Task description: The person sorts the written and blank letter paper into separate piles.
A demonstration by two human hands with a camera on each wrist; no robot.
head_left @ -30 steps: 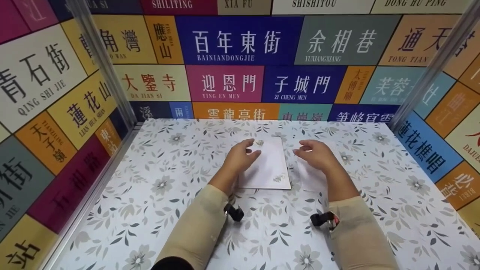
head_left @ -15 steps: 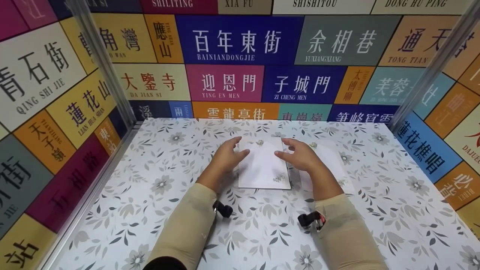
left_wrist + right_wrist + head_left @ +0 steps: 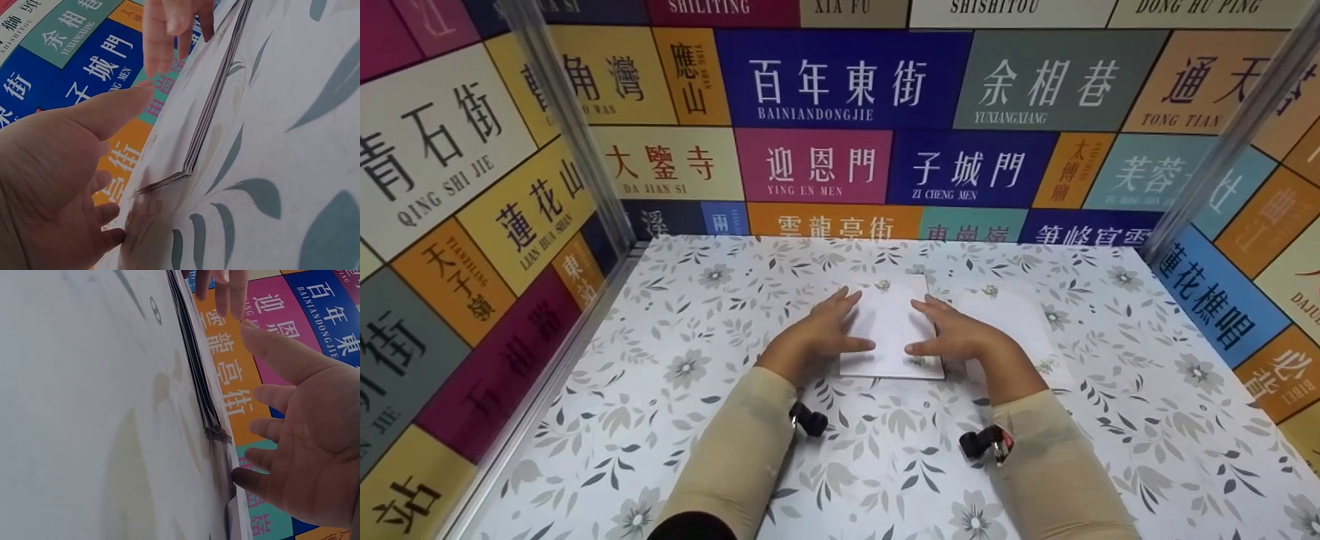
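White paper, several layers deep, in a flat stack (image 3: 889, 319) with small printed flowers near the far edge and the near right corner. Lies on the patterned tabletop (image 3: 720, 427), directly between the left hand (image 3: 819, 334) and the right hand (image 3: 971, 337): rightward from one set of fingers, leftward from the other. Seems longest along the line leading away from the body, though foreshortened; side edges roughly parallel to that line, one facing each palm. Flanked about evenly, with neither hand clearly nearer. Overlapped from above at the left margin by the left thumb (image 3: 853, 344) and at the right margin by the right thumb (image 3: 926, 348), both toward the near end. Other fingers farther up along the sides, spread and released on both hands, grasping nothing. Cannot tell light contact from a narrow gap at the paper's sides. Layered edges plain in both wrist views, low beside each palm. Just beside the stack on the right, a second white sheet (image 3: 1016, 311), also flower-printed, partly hidden by the right hand. Hinges, by judgement, on the crosswise span between the palms, with less bare tabletop on the right side.
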